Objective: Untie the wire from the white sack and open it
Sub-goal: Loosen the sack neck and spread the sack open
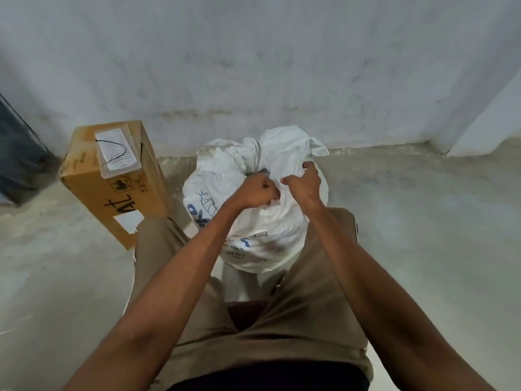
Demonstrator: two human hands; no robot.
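Left hand: we see it fisted tight on bunched cloth at the white sack's neck.
Right hand: fingers pinch a fold just right of it — hands nearly touching.
White sack: stands on the floor between our knees, near the wall.
Cardboard box: left of the sack — a black wire lies on top.

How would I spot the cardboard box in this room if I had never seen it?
Start at the grey wall and look down to the concrete floor. Left of the white sack that both hands are working on stands a tall brown cardboard box. It alone is brown and hard-edged, with a white label and a thin black wire on top.
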